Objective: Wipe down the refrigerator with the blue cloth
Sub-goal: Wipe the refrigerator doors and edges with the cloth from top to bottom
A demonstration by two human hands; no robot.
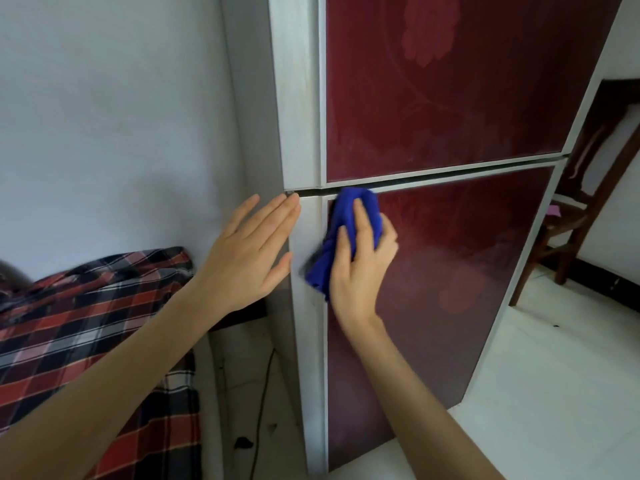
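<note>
**Mia:** Where was the blue cloth [349, 233]?

**Tom:** It was bunched up in the right hand [360, 271]. The hand pushed it flat on the lower door [450, 289] of the refrigerator [301, 98], at that door's top left corner, just under the gap between the two doors.

**Mia:** How did the fingers [362, 220] hold it?

**Tom:** They were bent over the cloth and gripped it. Some cloth stuck out above the fingers and some hung out on the left side of the hand. It looked a bit blurry there.

**Mia:** And the other hand?

**Tom:** The left hand [249, 261] was open and held nothing. Its fingers were straight and close together. The tips touched the grey left edge of the lower door, right by the gap.

**Mia:** What did the refrigerator look like?

**Tom:** It had grey edges and two dark red doors. The upper door [450, 91] had a faint flower on it.

**Mia:** What else was around?

**Tom:** A red, black and white checked blanket [86, 323] lay to the left, next to a pale wall [104, 116]. A dark wooden chair [588, 202] stood to the right of the refrigerator, on the white floor [554, 393].
</note>
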